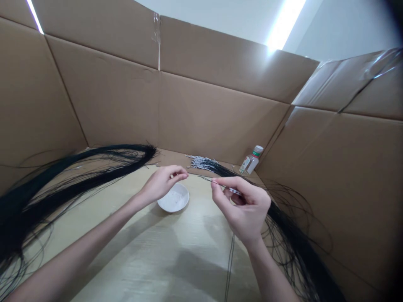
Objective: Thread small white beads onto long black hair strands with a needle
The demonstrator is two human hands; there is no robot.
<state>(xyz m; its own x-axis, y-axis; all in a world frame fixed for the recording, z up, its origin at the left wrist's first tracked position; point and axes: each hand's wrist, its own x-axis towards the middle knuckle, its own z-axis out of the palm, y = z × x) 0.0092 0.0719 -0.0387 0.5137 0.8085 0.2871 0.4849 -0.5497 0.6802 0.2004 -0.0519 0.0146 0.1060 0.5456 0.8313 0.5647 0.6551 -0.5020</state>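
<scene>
My right hand (pixel 244 205) pinches a thin black cord (pixel 206 179) between thumb and forefinger, its tip sticking out to the left. Small white beads (pixel 234 191) show on the cord inside that hand. Below the wrist, two strands of cord hang down over the table. To the left, my left hand (pixel 165 183) is closed, thumb and fingertips together, a short gap from the cord's tip. Whatever it may hold is too small to make out. Under and beside it stands a white bowl (pixel 174 205) with small pale bits in it, partly hidden by the hand.
A thick bundle of black cords (pixel 78 167) lies on the left. Another bundle (pixel 302 247) runs along the right, ending in beaded tips (pixel 203 163) at the back. A clear bottle (pixel 251 160) with a white cap stands back right. Cardboard walls (pixel 220 113) enclose the table (pixel 138 256).
</scene>
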